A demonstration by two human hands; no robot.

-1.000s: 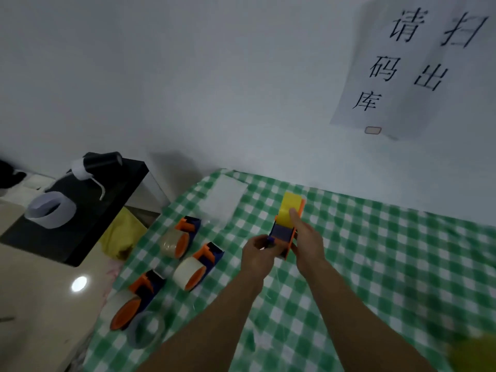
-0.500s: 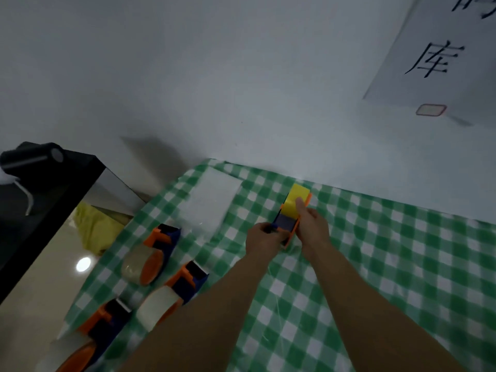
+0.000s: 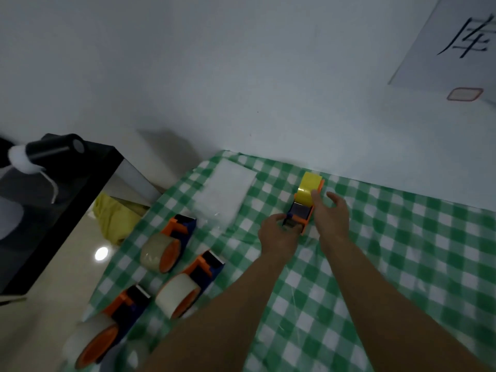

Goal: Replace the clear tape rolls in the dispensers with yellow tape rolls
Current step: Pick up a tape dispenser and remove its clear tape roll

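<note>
Yellow tape roll (image 3: 309,187) sits at the far end of an orange-and-blue dispenser (image 3: 300,214), pointing away from the person and toward the wall. The dispenser is at the far side of the green checked tablecloth (image 3: 402,251); whether it rests on the cloth or is held just above it cannot be told.

Both hands are at this dispenser. The left hand (image 3: 277,237) is at its near end, fingers curled round the handle part and gripping it. The right hand (image 3: 332,218) is against the dispenser's right side. Its thumb lies along the orange side plate and touches the edge of the yellow tape roll. Its other fingers are spread and loosely bent off to the right, closed on nothing.

Well to the left of the hands, three more dispensers lie on the cloth in a loose diagonal row, each loaded with a clear roll: the far clear-tape dispenser (image 3: 167,244), the middle clear-tape dispenser (image 3: 188,287) and the near clear-tape dispenser (image 3: 102,334).

A white translucent packet (image 3: 224,193) lies flat on the cloth beyond them. Past the cloth's left edge are a crumpled yellow cloth (image 3: 114,220) and a black stand (image 3: 67,200). A paper sheet (image 3: 456,49) with a black character hangs on the wall at upper right.
</note>
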